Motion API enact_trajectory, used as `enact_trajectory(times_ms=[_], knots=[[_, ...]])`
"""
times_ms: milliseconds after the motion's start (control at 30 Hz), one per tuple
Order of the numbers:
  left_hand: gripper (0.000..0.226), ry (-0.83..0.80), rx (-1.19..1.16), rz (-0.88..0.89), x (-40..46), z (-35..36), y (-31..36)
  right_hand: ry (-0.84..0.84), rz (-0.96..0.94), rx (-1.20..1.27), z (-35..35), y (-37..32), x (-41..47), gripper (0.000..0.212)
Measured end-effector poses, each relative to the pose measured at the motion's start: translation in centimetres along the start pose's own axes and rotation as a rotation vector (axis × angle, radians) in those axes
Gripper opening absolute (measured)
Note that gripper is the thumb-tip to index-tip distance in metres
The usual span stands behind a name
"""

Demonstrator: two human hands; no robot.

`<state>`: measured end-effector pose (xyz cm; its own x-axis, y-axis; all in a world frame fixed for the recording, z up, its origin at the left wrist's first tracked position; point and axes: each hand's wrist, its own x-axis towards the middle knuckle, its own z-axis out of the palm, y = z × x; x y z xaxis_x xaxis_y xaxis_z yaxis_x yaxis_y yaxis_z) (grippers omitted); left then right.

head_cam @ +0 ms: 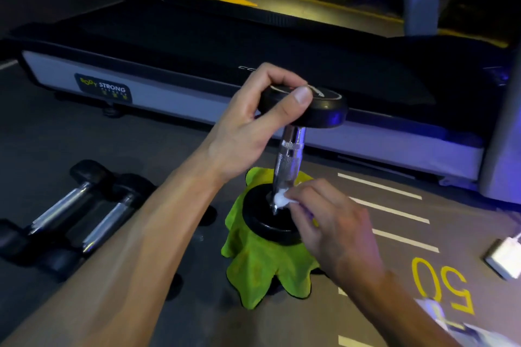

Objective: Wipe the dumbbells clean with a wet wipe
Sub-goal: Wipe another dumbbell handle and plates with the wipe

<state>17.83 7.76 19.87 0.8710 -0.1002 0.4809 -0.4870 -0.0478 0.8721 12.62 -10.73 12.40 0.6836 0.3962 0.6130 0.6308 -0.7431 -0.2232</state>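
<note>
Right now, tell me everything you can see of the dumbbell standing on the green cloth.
The upright dumbbell stands on end, slightly tilted, on a lime-green cloth on the gym floor beside a treadmill. It has two round black heads, rubber by the look, joined by a shiny chrome handle with knurled bands. The left hand grips the top head's rim, thumb over its edge. The right hand presses a bunched white wet wipe where the handle meets the lower head.

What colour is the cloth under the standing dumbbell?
Bright lime green. The cloth lies on the floor beneath the dumbbell, seen clearly in the head view.
</note>
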Motion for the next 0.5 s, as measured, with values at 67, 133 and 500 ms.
enact_trajectory(times_ms=[67, 133, 500], knots=[[0.02, 0.015, -0.017, -0.016, 0.2, -0.1, 0.0, 0.087, 0.001, 0.011, -0.6, -0.2, 1.8, 0.009], [0.019, 0.01, -0.017, -0.015, 0.2, -0.1, -0.2, 0.193, 0.028, 0.049, -1.1, -0.5, 3.7, 0.012], [0.011, -0.018, -0.013, -0.079, 1.0, 0.1, 0.0, 0.138, 0.045, 0.14, -0.7, -0.6, 4.7, 0.011]])
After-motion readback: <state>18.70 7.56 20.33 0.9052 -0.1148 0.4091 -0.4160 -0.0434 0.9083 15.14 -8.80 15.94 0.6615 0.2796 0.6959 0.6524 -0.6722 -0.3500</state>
